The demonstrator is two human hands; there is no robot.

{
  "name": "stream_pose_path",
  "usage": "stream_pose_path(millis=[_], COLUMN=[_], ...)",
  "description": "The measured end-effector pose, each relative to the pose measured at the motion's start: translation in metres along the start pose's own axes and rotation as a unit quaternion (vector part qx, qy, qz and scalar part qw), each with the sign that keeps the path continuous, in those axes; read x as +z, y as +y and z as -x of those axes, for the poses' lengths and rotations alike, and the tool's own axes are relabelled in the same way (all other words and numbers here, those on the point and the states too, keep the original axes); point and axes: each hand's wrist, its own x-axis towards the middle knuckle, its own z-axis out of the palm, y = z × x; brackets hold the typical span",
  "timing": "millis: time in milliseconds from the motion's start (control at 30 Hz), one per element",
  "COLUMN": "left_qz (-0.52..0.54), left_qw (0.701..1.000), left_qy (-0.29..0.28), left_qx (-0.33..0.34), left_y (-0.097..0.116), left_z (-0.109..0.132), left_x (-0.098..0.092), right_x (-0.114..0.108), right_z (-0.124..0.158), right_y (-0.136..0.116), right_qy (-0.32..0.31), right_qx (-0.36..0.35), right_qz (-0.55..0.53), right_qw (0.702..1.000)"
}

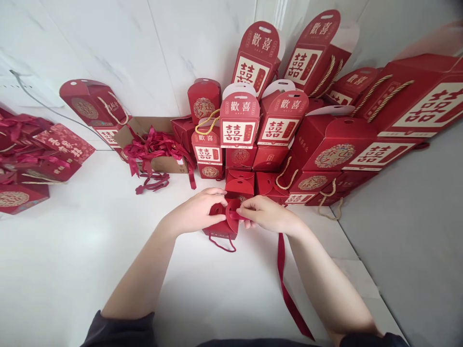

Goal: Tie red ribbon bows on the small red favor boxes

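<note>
In front of me on the white surface stands a small red gift box (221,231), its rounded top flaps folded inward and a cord handle (227,248) hanging at its front. My left hand (197,212) is curled around the box's left side, fingers and thumb on the flaps. On the right, my right hand (264,213) pinches a dark red ribbon (237,216) at the hole in a flap. A long tail of ribbon (284,284) trails from under my right wrist towards the front edge.
Stacked red gift boxes (238,125) line the wall behind and to the right. A brown carton (170,165) full of red ribbons (155,144) stands at back left, with a loose ribbon (154,183) before it. More boxes with bows (25,168) sit at far left.
</note>
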Motion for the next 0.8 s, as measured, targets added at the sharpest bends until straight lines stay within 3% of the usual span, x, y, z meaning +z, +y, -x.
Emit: stream_pose_path(millis=[200,533,800], left_qz=[0.014,0.07,0.093], left_qw=[1.0,0.997,0.995], left_qy=[0.024,-0.019,-0.016], left_qx=[0.007,0.007,0.008], left_y=[0.0006,-0.001,0.0025], left_z=[-0.0018,-0.0052,-0.0048], left_x=[0.0016,-0.002,-0.0028], right_x=[0.0019,-0.0047,-0.0045], right_z=[-0.0009,0.0058,0.0057], right_y=[-0.0056,-0.0087,-0.0073], right_qy=[0.018,0.042,0.029], right_qx=[-0.004,-0.009,-0.009], right_qz=[-0.003,0.023,0.017], right_qw=[1.0,0.999,0.999])
